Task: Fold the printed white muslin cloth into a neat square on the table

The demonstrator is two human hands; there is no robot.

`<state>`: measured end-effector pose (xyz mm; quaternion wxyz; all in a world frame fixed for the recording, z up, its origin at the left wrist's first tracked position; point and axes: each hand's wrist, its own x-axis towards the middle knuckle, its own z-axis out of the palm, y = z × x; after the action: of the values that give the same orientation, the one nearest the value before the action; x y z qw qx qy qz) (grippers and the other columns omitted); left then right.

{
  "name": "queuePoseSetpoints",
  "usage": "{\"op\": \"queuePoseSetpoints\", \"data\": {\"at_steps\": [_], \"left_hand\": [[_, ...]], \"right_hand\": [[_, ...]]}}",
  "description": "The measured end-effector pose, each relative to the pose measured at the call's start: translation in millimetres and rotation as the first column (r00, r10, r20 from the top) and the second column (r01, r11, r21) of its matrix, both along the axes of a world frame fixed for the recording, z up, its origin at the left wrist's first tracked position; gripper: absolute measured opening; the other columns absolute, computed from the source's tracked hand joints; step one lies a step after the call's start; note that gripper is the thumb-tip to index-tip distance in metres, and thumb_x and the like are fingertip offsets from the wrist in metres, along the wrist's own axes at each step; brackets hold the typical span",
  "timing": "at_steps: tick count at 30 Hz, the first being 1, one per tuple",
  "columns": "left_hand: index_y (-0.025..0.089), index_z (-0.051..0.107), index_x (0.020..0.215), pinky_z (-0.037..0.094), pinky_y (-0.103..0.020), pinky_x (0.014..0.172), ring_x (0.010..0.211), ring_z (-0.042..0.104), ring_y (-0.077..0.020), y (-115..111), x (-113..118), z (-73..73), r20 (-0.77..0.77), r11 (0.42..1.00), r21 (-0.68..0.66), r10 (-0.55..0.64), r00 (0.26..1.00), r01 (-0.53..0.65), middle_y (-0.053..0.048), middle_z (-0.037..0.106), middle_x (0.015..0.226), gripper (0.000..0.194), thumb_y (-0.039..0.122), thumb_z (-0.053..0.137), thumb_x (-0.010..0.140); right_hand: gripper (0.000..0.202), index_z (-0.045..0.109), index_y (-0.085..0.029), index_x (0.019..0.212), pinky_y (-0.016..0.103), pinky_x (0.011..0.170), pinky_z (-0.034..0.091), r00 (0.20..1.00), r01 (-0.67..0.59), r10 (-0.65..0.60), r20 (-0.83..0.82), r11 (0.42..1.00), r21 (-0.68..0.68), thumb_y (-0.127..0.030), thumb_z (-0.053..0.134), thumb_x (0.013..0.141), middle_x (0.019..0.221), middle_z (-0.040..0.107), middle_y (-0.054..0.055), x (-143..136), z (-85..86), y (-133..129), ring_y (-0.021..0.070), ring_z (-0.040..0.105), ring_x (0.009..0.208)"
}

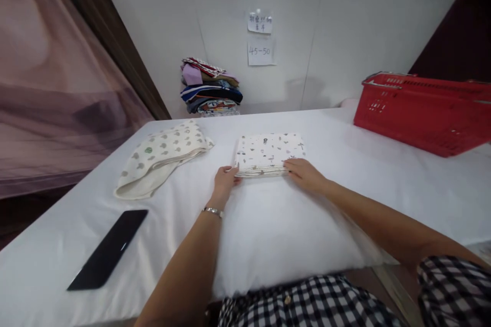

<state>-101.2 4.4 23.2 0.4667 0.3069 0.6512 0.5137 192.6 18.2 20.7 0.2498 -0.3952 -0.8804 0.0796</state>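
Observation:
A white cloth (268,152) with small grey and brown prints lies folded into a flat rectangle on the white-covered table. Its layered edge faces me. My left hand (225,182) pinches the near left corner, fingers against the side of the layers. At the near right corner, my right hand (306,173) grips the edge, with fingers on top and against the front. To the left lies a second white cloth (164,150) with rounded grey motifs and one green mark, loosely folded; neither hand touches it.
A black flat slab (109,249) lies on the table (184,265) at the left front. A red plastic basket (418,110) stands at the back right. Behind the table's far edge rises a stack of folded fabrics (210,87), near paper notes (261,51) on the wall.

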Motion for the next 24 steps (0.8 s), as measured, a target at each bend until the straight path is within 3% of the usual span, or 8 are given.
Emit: {"op": "queuePoseSetpoints", "data": {"at_steps": [2,5,8,11,14,18,21,24], "left_hand": [[0.012,0.052,0.101,0.052,-0.025,0.055,0.052,0.061,-0.0122,1,-1,0.5,-0.017,1.000,-0.005,0.000,1.000,0.000,-0.001,0.061,0.067,0.026,0.018,0.065,0.080],[0.013,0.053,0.098,0.050,-0.024,0.051,0.049,0.057,-0.0106,1,-1,2.4,-0.036,1.000,-0.017,0.005,0.999,-0.006,0.002,0.058,0.064,0.022,0.019,0.064,0.080],[0.013,0.054,0.094,0.048,-0.022,0.049,0.047,0.055,-0.0096,1,1,4.8,-0.052,0.999,-0.032,0.006,0.999,-0.008,0.003,0.056,0.061,0.019,0.019,0.064,0.079],[0.013,0.055,0.092,0.048,-0.021,0.049,0.047,0.054,-0.0085,1,2,5.9,-0.047,1.000,-0.027,0.006,0.999,-0.007,0.004,0.055,0.060,0.016,0.018,0.064,0.079],[0.013,0.055,0.091,0.048,-0.021,0.050,0.047,0.054,-0.0080,1,2,5.0,-0.037,1.000,-0.020,0.007,0.999,-0.008,0.004,0.055,0.061,0.016,0.018,0.065,0.079],[0.013,0.054,0.092,0.048,-0.022,0.051,0.047,0.054,-0.0084,0,1,3.7,-0.045,1.000,-0.010,0.006,0.999,-0.007,0.003,0.056,0.062,0.018,0.019,0.065,0.080],[0.012,0.055,0.094,0.049,-0.023,0.052,0.048,0.054,-0.0089,0,0,3.5,-0.053,1.000,-0.006,0.005,0.999,-0.006,0.003,0.055,0.061,0.021,0.020,0.066,0.078],[0.012,0.056,0.096,0.048,-0.023,0.051,0.046,0.053,-0.0087,1,0,1.9,-0.061,1.000,0.001,0.002,0.998,-0.002,0.004,0.054,0.059,0.025,0.021,0.068,0.077]], "right_hand": [[0.025,0.067,-0.022,0.105,0.042,0.096,0.044,0.980,0.179,-0.185,-0.075,0.981,-0.080,-0.025,0.050,0.087,0.118,0.066,0.008,36,3.2,2,0.0232,0.059,0.111],[0.020,0.069,-0.020,0.098,0.037,0.089,0.049,0.807,0.485,-0.560,-0.189,0.810,-0.330,-0.027,0.053,0.087,0.109,0.070,0.008,74,11.5,6,0.0216,0.062,0.103],[0.015,0.067,-0.016,0.090,0.027,0.068,0.053,0.663,0.429,-0.715,-0.222,0.606,-0.670,-0.028,0.058,0.086,0.095,0.072,0.010,84,20.9,6,0.0162,0.066,0.079],[0.016,0.062,-0.015,0.081,0.023,0.052,0.049,0.623,0.287,-0.754,-0.210,0.469,-0.835,-0.030,0.062,0.085,0.077,0.070,0.008,75,27.6,4,0.0121,0.062,0.058],[0.022,0.059,-0.015,0.075,0.022,0.045,0.046,0.644,0.242,-0.754,-0.131,0.364,-0.900,-0.034,0.061,0.087,0.061,0.063,0.002,62,31.1,6,0.0106,0.057,0.047],[0.030,0.058,-0.016,0.068,0.021,0.043,0.043,0.687,0.220,-0.725,-0.038,0.258,-0.941,-0.040,0.064,0.085,0.055,0.059,0.001,54,32.5,16,0.0093,0.053,0.044],[0.029,0.058,-0.016,0.065,0.020,0.041,0.041,0.691,0.219,-0.722,-0.005,0.216,-0.951,-0.038,0.071,0.079,0.053,0.058,0.001,53,31.2,25,0.0089,0.051,0.044],[0.027,0.054,-0.017,0.062,0.018,0.037,0.035,0.673,0.240,-0.739,-0.027,0.252,-0.937,-0.030,0.072,0.078,0.049,0.053,-0.001,53,28.2,30,0.0071,0.046,0.042]]}}
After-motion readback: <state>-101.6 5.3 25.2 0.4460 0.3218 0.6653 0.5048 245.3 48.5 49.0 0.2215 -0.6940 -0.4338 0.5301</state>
